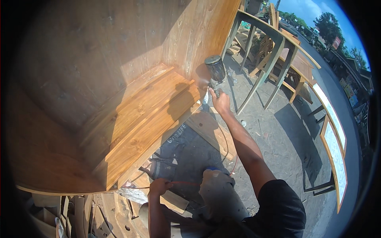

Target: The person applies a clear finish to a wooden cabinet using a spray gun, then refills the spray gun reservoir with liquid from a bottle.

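1. Your right hand [221,101] is closed around the gun [214,88]. Your arm reaches far out, and the hand is up in the air.
2. The gun is just past the right end of the front edge of the big wood box [131,35]. One dark cup [215,69] sits on top of it. A thin mist [203,81] comes out on the side near the box.
3. Your left hand [159,186] is curled shut around the red hose [184,183]. It is below the left part of the box's front edge. The hose pokes out on both sides of your fist.
4. Count what you have: two hands, one gun, one cup, one hose, one box.
5. Inside the box, sun falls on the wood base [147,115], and dark shade lies on part of it.
6. One plank [212,133] lies on the ground, near the right end of the box's front edge.
7. Two white panels [335,154] with wood rims stand far to your right. Many wood scraps [89,214] lie below the box's left corner, too mixed up to count.
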The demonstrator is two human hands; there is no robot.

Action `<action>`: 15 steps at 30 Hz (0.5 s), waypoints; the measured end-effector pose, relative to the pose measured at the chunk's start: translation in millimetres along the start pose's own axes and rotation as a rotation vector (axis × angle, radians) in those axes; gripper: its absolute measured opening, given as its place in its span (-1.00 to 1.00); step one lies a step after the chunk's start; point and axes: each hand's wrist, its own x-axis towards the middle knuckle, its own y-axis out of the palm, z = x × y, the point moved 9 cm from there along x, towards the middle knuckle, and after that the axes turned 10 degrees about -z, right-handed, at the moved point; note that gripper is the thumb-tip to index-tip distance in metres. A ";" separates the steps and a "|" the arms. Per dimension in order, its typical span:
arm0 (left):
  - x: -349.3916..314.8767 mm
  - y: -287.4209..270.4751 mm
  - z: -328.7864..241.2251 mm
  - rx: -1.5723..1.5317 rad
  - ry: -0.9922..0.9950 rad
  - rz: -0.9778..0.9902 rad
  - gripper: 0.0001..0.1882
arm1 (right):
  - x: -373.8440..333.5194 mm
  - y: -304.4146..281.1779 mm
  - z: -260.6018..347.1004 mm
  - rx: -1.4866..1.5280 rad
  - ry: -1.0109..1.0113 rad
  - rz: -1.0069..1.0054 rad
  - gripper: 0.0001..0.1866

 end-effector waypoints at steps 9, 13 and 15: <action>8.6 -19.8 -56.3 -0.228 0.181 -0.017 -0.72 | 107.0 -159.0 141.3 0.068 -0.236 -0.280 -0.32; 10.2 -20.8 -66.3 -0.304 0.275 -0.014 -0.69 | 159.5 -206.6 179.2 0.067 -0.249 -0.339 -0.32; 8.3 -22.0 -69.1 -0.316 0.282 -0.007 -0.70 | 174.6 -237.4 209.0 0.046 -0.310 -0.425 -0.36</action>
